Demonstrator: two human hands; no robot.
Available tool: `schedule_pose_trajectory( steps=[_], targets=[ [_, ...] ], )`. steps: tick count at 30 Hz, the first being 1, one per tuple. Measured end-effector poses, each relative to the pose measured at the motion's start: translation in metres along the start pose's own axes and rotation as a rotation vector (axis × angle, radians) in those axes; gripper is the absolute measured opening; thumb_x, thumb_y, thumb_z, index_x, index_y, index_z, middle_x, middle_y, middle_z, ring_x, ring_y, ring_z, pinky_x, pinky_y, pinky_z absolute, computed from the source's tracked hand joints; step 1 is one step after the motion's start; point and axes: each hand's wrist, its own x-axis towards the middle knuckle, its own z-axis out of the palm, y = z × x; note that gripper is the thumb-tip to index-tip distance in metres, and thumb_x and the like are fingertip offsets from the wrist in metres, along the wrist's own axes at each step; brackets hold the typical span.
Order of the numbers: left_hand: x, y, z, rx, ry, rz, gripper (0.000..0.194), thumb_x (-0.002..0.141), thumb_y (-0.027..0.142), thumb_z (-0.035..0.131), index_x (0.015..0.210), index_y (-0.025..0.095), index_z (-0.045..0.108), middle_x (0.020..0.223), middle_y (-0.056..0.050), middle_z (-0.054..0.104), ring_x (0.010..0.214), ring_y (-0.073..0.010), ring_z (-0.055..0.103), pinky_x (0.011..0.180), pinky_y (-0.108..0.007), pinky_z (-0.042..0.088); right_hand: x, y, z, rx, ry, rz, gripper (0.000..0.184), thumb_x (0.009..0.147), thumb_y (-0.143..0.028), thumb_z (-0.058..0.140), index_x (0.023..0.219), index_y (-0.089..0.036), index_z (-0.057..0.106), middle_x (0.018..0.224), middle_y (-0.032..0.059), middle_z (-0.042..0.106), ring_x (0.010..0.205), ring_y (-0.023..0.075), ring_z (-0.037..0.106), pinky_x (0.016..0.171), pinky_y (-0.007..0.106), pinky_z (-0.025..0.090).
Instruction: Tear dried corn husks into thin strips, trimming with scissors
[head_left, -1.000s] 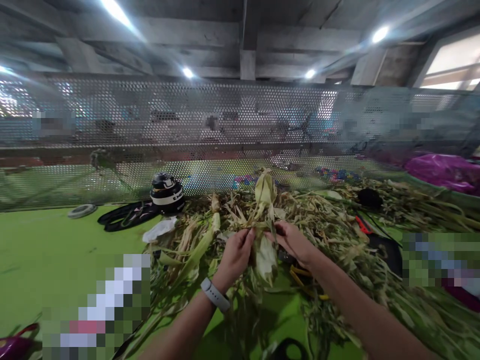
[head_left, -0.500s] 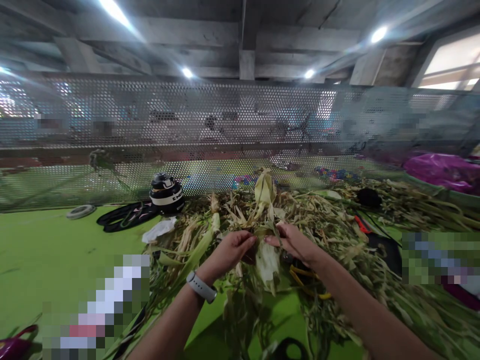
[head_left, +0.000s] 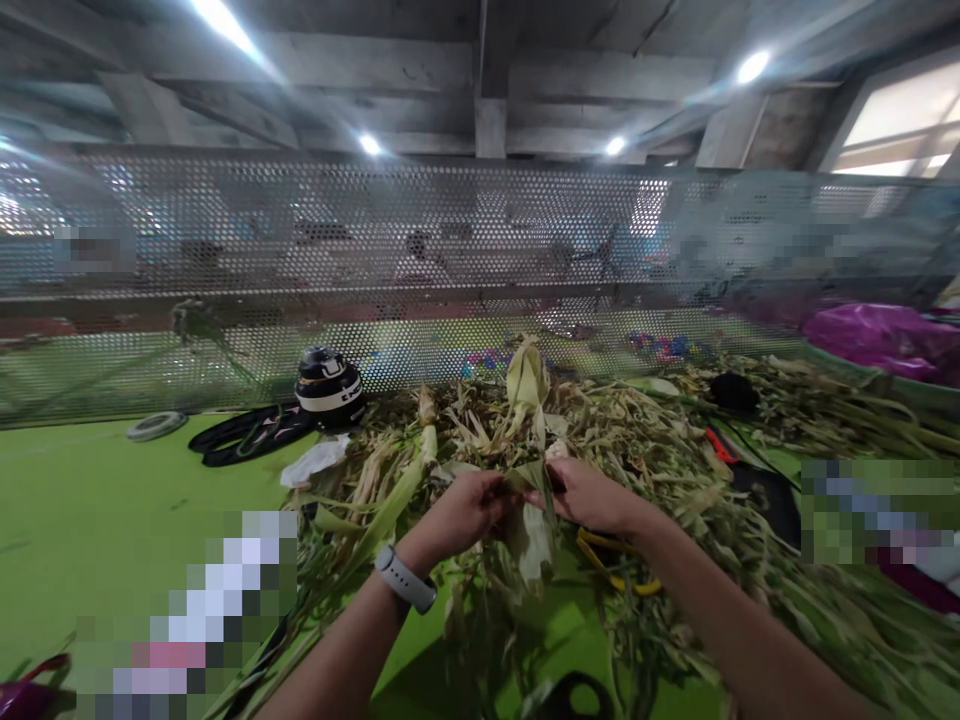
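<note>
Both my hands meet over the middle of the green table, pinching pale corn husk [head_left: 532,545] between them. My left hand [head_left: 474,505], with a light grey watch band at the wrist, has its fingers closed on the husk's left side. Across from it, my right hand [head_left: 589,492] grips the right side with thumb and fingers. Pale leaves hang down below the fingers. Just beyond stands a shaped bundle of yellowish husk [head_left: 527,378], pointed at the top. A second husk piece [head_left: 427,430] with a long green leaf lies to the left.
Dried husks [head_left: 645,440] are heaped across the table. To the left are a black jug [head_left: 328,388], white plastic [head_left: 315,462], a black looped item [head_left: 247,435] and a ring of wire [head_left: 156,426]. Yellow-handled scissors [head_left: 615,565] lie by my right forearm. A perforated metal screen [head_left: 450,230] stands behind.
My left hand shifted left and turned lower, then came back against the husk. My right hand stays at the husk's right side; the pale leaves below moved slightly.
</note>
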Motion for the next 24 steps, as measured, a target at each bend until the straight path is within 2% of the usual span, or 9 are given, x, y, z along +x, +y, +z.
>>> schedule_pose_trajectory(
  steps=[6,11,13,17,21,24],
  targets=[
    [-0.004,0.004,0.002,0.096,0.047,0.062,0.011,0.075,0.023,0.047,0.067,0.016,0.052,0.056,0.003,0.047,0.05,-0.0103,0.044,0.048,-0.021,0.038,-0.002,-0.004,0.003,-0.25,0.036,0.024,0.014,0.073,-0.014,0.049,0.08,-0.013,0.06,0.074,0.0007,0.061,0.07,0.0136,0.051,0.062,0.02,0.039],
    [-0.012,0.013,0.004,0.358,0.163,0.281,0.015,0.065,0.01,0.042,0.069,0.016,0.054,0.064,-0.002,0.054,0.059,-0.014,0.045,0.056,-0.023,0.036,-0.005,-0.012,0.005,-0.472,0.059,0.043,0.015,0.073,-0.015,0.044,0.08,-0.015,0.057,0.078,0.0057,0.062,0.071,0.0174,0.053,0.064,0.024,0.036],
    [-0.014,0.013,0.006,0.441,0.201,0.318,0.018,0.061,0.008,0.04,0.069,0.017,0.053,0.062,-0.002,0.053,0.057,-0.0144,0.044,0.055,-0.024,0.034,-0.005,-0.013,0.006,-0.546,0.048,0.057,0.018,0.071,-0.013,0.043,0.083,-0.015,0.057,0.081,0.0083,0.064,0.073,0.0197,0.054,0.064,0.026,0.035],
    [-0.016,0.01,0.007,0.521,0.243,0.311,0.017,0.062,0.008,0.038,0.069,0.018,0.05,0.061,-0.002,0.051,0.055,-0.0154,0.043,0.054,-0.025,0.033,-0.003,-0.01,0.01,-0.641,0.043,0.083,0.026,0.069,-0.01,0.041,0.09,-0.014,0.056,0.088,0.0124,0.064,0.078,0.0228,0.056,0.065,0.028,0.034],
    [-0.015,0.009,0.007,0.544,0.259,0.314,0.019,0.062,0.007,0.039,0.072,0.017,0.051,0.066,-0.004,0.054,0.059,-0.0167,0.046,0.057,-0.026,0.035,-0.002,-0.01,0.013,-0.651,0.035,0.059,0.025,0.072,-0.009,0.041,0.093,-0.013,0.054,0.09,0.0124,0.064,0.08,0.0216,0.056,0.065,0.027,0.035],
    [-0.01,0.002,0.008,0.512,0.246,0.22,0.015,0.064,0.007,0.041,0.066,0.018,0.051,0.063,-0.003,0.055,0.059,-0.0153,0.046,0.058,-0.025,0.035,-0.002,-0.018,0.016,-0.607,0.012,0.004,0.017,0.079,-0.015,0.041,0.09,-0.014,0.054,0.088,0.0094,0.063,0.077,0.0183,0.055,0.066,0.025,0.037]
  ],
)
